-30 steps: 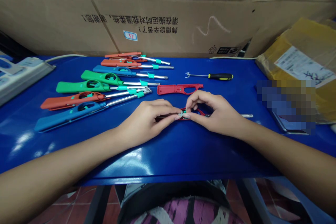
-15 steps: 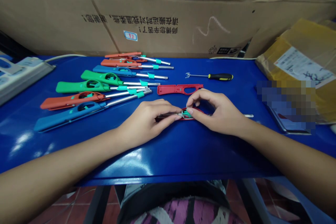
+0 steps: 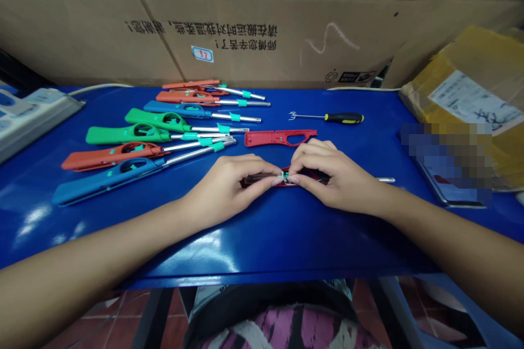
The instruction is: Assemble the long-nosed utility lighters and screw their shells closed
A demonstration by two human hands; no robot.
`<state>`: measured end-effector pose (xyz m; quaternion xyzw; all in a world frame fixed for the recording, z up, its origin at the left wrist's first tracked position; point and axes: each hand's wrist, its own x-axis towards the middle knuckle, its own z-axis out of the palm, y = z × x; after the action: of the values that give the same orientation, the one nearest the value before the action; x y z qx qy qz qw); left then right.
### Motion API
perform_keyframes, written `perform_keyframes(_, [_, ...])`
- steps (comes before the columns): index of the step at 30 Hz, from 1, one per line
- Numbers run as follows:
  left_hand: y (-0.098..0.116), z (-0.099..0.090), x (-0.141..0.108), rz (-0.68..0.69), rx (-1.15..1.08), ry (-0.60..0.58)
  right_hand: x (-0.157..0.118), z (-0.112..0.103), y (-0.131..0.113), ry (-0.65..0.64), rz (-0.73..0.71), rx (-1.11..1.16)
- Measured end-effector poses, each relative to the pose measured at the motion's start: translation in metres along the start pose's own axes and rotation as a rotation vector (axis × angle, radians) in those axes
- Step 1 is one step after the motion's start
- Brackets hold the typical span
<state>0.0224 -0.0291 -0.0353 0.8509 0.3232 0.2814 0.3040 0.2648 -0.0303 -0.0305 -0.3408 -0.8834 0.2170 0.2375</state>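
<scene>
A red long-necked lighter [image 3: 282, 185] lies opened on the blue table in front of me, its inner parts showing between my hands. My left hand [image 3: 233, 185] pinches its left part, thumb and forefinger closed on a dark tank-like piece [image 3: 254, 179]. At the middle, the fingertips of my right hand [image 3: 338, 177] press together by a small pale part [image 3: 283, 176] and a bit of green. The lighter's metal tube [image 3: 387, 180] sticks out beyond my right hand, which covers most of it. Just behind lies the loose red shell half [image 3: 262, 139].
Several lighters, blue [image 3: 102, 180], orange [image 3: 94, 159] and green [image 3: 114, 134], lie at the left. A screwdriver [image 3: 344, 118] with small metal pieces at its tip lies behind. Phone [image 3: 446, 185] and taped parcel [image 3: 454, 65] sit right, power strip [image 3: 36, 117] left, cardboard box [image 3: 245, 11] at back.
My right fingertips have moved slightly left and down, closing over the green part, which now shows less. My left hand has stayed on its end of the lighter.
</scene>
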Motion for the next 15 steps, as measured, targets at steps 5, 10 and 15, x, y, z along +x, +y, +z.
perform_keyframes(5, [-0.0006,0.0002,0.0008,-0.006,-0.014,-0.003,0.0002,0.0001,0.0004,-0.017,-0.001,0.007])
perform_keyframes(10, [0.0000,0.0008,0.0010,-0.007,-0.024,-0.005,0.0008,0.0000,0.0007,-0.032,0.004,0.003])
perform_keyframes(15, [-0.0002,0.0012,0.0004,-0.013,-0.028,-0.005,0.0010,0.0007,0.0008,-0.034,-0.002,0.002])
